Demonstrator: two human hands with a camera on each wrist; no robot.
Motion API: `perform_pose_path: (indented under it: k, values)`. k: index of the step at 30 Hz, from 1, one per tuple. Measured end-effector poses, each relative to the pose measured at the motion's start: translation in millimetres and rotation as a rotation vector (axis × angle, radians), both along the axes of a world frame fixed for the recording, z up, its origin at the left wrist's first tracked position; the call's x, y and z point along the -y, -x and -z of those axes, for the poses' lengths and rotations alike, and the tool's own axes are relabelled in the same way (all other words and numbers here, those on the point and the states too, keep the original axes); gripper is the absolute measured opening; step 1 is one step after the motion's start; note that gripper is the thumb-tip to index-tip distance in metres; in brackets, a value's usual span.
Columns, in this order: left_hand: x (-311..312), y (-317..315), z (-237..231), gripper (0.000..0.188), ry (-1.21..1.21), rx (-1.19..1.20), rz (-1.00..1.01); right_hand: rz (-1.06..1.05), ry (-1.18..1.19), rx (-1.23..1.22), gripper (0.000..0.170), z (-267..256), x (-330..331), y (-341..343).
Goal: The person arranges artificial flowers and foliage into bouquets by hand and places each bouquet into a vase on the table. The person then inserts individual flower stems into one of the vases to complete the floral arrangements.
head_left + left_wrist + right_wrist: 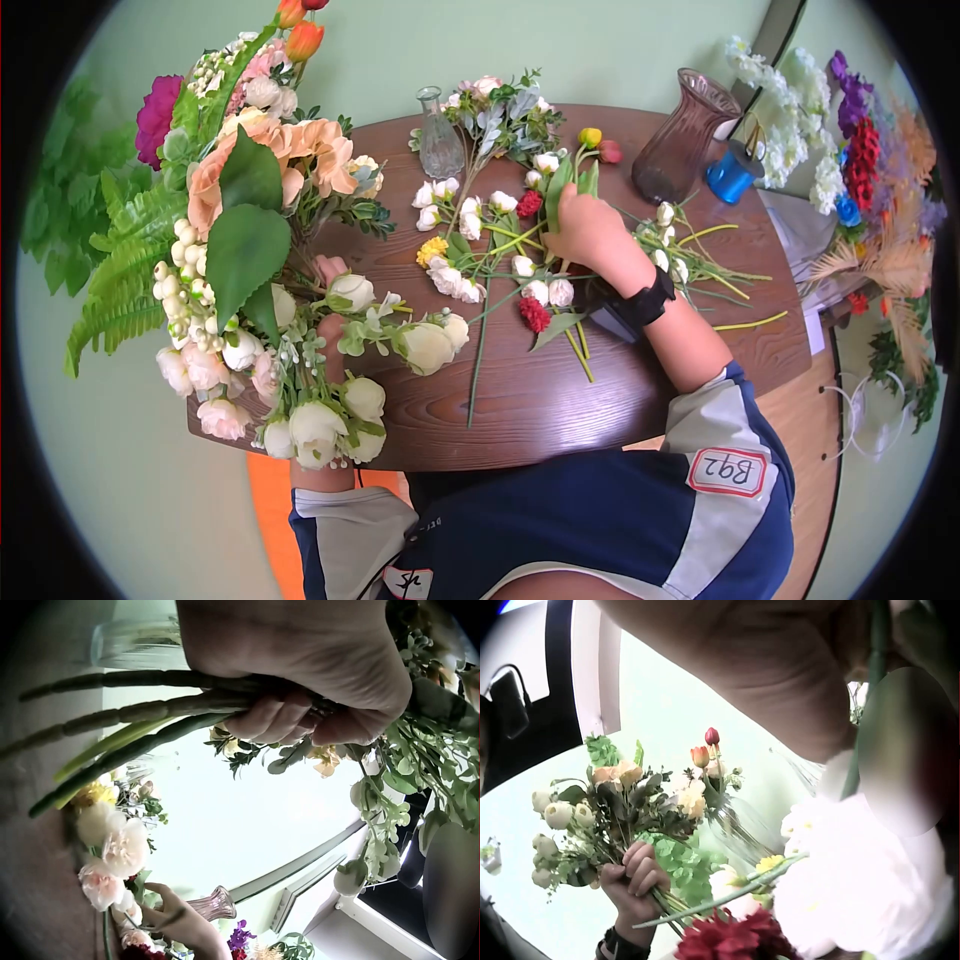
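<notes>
My left hand (pixel 315 675) grips a bundle of green stems (pixel 150 712), and their cut ends stick out past the fist. The stems belong to a large artificial bouquet of white roses (pixel 318 432), peach flowers (pixel 330 155) and broad green leaves (pixel 248 262); it hides much of this hand in the head view. Over the table's far middle, my right hand (pixel 592 235) pinches the leafy green stem (pixel 588 182) of a tulip, below a yellow tulip head (pixel 590 137) and a pink one (pixel 609 151). Its fingertips are partly hidden. White blooms (pixel 535 291) and a red flower (pixel 534 315) lie close by.
On the brown table (pixel 430 400) stand a small clear glass vase (pixel 441 140), a larger smoky glass vase (pixel 680 145) and a blue container (pixel 735 176). Loose green stems (pixel 715 270) lie at right. More flowers (pixel 862 165) are beyond the right edge.
</notes>
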State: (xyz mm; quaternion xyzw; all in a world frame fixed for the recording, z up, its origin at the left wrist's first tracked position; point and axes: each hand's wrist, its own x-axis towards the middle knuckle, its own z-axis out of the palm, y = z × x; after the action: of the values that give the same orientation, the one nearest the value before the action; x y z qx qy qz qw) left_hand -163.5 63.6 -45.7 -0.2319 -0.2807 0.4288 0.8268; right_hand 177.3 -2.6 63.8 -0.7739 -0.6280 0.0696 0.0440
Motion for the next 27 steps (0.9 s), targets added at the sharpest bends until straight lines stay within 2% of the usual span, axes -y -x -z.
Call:
perform_pose_path:
  k: [1,3,4,6,7,9,10,12,13,14,16,18,20,22,25,27]
  values:
    - [1.3,3.2,3.3,0.041,0.000,0.000,0.003,-0.022,-0.001,-0.017,0.056,-2.4,-0.2,-4.0]
    - [21.1,-7.0,-30.6,0.037,0.154,-0.272,-0.029,-0.045,-0.001,-0.033,0.052,-8.4,0.6,-8.9]
    - [19.2,-4.5,-25.7,0.037,0.154,-0.271,-0.029,-0.033,-0.044,-0.036,0.047,-12.2,1.6,-9.9]
    - [15.2,-2.0,-21.2,0.032,0.122,-0.015,0.128,-0.020,-0.086,-0.040,0.043,-23.3,4.1,-14.0]
    - [16.1,-2.0,-18.0,0.032,0.123,-0.015,0.127,-0.010,-0.191,-0.099,0.039,-31.3,5.9,-17.4]
    - [28.6,-14.2,-36.0,0.028,0.319,0.031,0.109,-0.009,-0.463,-0.157,0.031,-42.3,9.4,-21.3]
    - [27.9,-12.1,-38.8,0.028,0.320,0.033,0.105,-0.013,-0.462,-0.157,0.031,-49.8,12.2,-22.5]
    - [25.4,-6.4,-42.3,0.030,-0.844,-1.379,-0.650,0.071,-0.588,-0.354,0.030,-66.6,18.6,-25.4]
    - [26.2,-4.3,-43.5,0.031,-0.616,-1.460,-0.536,0.084,-0.633,-0.404,0.030,-71.3,22.2,-26.2]
    - [22.6,-1.8,-42.2,0.031,-0.611,-1.462,-0.539,0.078,-0.631,-0.406,0.030,-75.2,25.0,-24.6]
    - [13.1,2.6,-36.8,0.035,-0.937,-1.179,-0.520,0.112,-0.720,-0.477,0.028,-79.8,30.3,-19.8]
    - [17.8,6.2,-42.6,0.036,-0.924,-1.189,-0.523,0.078,-0.701,-0.435,0.026,-79.4,31.9,-13.4]
    - [20.9,9.8,-47.9,0.036,-0.914,-1.195,-0.522,0.019,-0.647,-0.239,0.026,-72.5,29.5,-7.7]
    - [24.4,15.1,-53.7,0.036,-0.905,-1.202,-0.527,-0.033,-0.575,-0.214,0.031,-58.8,25.4,-6.8]
    - [31.1,23.2,-64.8,0.036,-0.889,-1.214,-0.546,-0.122,-0.197,-0.009,0.041,-46.9,25.6,-3.0]
    - [41.3,30.5,-68.7,0.037,-0.882,-1.220,-0.560,-0.123,-0.176,0.008,0.042,-34.3,18.9,-10.3]
